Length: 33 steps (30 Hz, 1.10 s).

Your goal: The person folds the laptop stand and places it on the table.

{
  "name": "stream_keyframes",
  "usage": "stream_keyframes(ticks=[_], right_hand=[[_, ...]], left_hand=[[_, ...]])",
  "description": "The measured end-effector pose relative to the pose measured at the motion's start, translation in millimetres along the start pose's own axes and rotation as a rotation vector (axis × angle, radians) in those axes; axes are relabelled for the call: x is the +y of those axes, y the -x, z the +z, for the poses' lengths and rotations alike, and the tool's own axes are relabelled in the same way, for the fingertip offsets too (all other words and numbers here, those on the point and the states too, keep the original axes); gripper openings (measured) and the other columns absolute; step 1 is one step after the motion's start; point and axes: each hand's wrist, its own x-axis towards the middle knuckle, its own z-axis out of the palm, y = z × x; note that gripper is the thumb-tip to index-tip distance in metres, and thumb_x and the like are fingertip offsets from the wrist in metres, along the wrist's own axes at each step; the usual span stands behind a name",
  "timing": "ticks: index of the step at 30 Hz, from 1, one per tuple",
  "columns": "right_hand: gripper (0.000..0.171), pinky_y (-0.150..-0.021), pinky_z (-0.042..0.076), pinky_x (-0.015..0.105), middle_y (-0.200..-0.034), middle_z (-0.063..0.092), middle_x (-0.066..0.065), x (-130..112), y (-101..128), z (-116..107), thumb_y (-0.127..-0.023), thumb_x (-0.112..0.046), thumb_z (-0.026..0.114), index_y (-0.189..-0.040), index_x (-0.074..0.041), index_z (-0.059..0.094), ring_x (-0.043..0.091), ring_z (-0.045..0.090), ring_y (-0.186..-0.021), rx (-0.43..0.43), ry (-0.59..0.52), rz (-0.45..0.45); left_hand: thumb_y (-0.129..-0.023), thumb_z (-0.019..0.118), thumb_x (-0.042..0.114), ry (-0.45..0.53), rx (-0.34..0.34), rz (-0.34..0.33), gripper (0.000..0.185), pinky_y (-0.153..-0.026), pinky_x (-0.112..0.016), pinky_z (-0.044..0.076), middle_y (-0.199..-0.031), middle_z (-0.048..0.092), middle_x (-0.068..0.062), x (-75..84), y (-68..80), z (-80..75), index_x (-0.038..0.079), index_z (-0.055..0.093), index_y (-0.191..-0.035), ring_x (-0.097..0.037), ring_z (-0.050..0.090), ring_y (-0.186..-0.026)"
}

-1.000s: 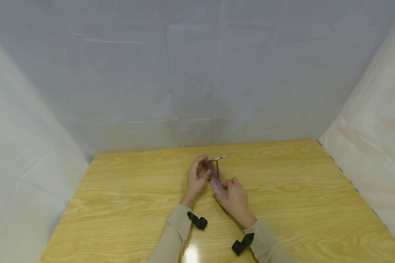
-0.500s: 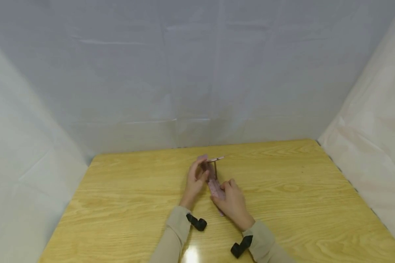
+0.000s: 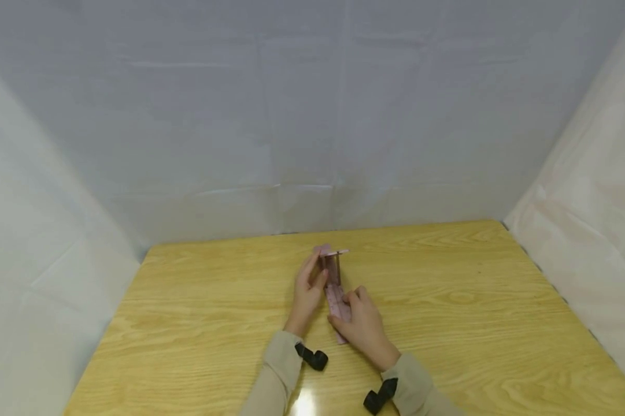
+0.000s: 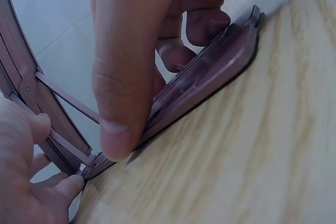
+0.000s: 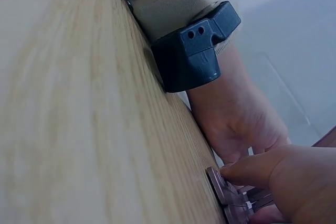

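Note:
A mauve folding stand (image 3: 338, 301) stands on the wooden table between both hands. Its flat base lies along the tabletop, while a hinged panel (image 4: 37, 85) rises at the far end, braced by thin struts (image 4: 68, 98). My left hand (image 3: 307, 296) holds the raised part, thumb by a strut and fingers partly hidden behind the panel. With thumb and fingers, my right hand (image 3: 365, 328) grips the base (image 4: 210, 77) by its edges. In the right wrist view, the right hand (image 5: 302, 182) hides much of the stand.
The wood-grain table (image 3: 198, 323) spreads out on both sides of the hands. A pale sheet (image 3: 312, 115) hangs behind its back edge, and white sheets (image 3: 36, 231) flank it. Black wrist cameras (image 3: 312, 356) sit on both cuffs.
The stand has turned slightly and its near end has shifted left. My right hand has moved a little left with it, while the left hand has hardly moved.

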Motion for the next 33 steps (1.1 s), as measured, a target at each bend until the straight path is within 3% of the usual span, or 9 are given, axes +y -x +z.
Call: stream_keyframes(ticks=[6, 16, 23, 28, 33], right_hand=[[0.046, -0.063, 0.048, 0.033, -0.091, 0.048, 0.006, -2.1, 0.9, -0.6, -0.073, -0.027, 0.085, -0.102, 0.003, 0.065, 0.016, 0.049, -0.072, 0.004, 0.01, -0.005], [0.047, -0.065, 0.048, 0.035, -0.092, 0.05, 0.007, -7.5, 1.8, -1.8, -0.075, -0.028, 0.084, -0.106, 0.003, 0.067, 0.017, 0.05, -0.075, -0.031, 0.005, 0.022], [0.052, -0.064, 0.047, 0.033, -0.091, 0.05, 0.007, -10.5, 2.2, -2.7, -0.074, -0.03, 0.084, -0.109, 0.004, 0.067, 0.016, 0.048, -0.074, -0.06, 0.01, 0.03], [0.054, -0.063, 0.047, 0.033, -0.092, 0.05, 0.007, -11.2, 3.4, -1.2, -0.074, -0.033, 0.083, -0.11, 0.004, 0.067, 0.016, 0.048, -0.075, -0.071, 0.037, 0.022], [0.056, -0.062, 0.047, 0.034, -0.094, 0.051, 0.007, -12.6, 4.8, 1.5, -0.074, -0.037, 0.083, -0.112, 0.002, 0.067, 0.018, 0.049, -0.079, -0.087, 0.07, 0.027]], left_hand=[[-0.094, 0.054, -0.012, 0.0, 0.017, -0.021, 0.049, -0.116, -0.055, 0.026, -0.149, 0.039, -0.029, 6.2, 1.9, 0.4, -0.011, 0.043, -0.141, -0.042, 0.033, -0.14], [-0.095, 0.051, -0.014, 0.077, 0.004, -0.011, 0.049, -0.112, -0.059, 0.029, -0.148, 0.037, -0.033, 4.8, 2.4, -0.6, -0.009, 0.042, -0.143, -0.046, 0.036, -0.137], [-0.096, 0.048, -0.015, 0.152, -0.011, -0.016, 0.052, -0.11, -0.061, 0.031, -0.149, 0.035, -0.034, -10.7, -0.1, 0.4, -0.008, 0.039, -0.146, -0.05, 0.036, -0.136], [-0.097, 0.049, -0.012, 0.133, 0.011, -0.026, 0.052, -0.111, -0.055, 0.033, -0.149, 0.038, -0.03, -25.0, 1.0, 1.9, -0.007, 0.037, -0.147, -0.045, 0.037, -0.137], [-0.098, 0.051, -0.007, 0.088, 0.031, -0.031, 0.051, -0.111, -0.054, 0.035, -0.149, 0.041, -0.027, -23.5, 2.8, 1.7, -0.006, 0.038, -0.147, -0.044, 0.039, -0.137]])
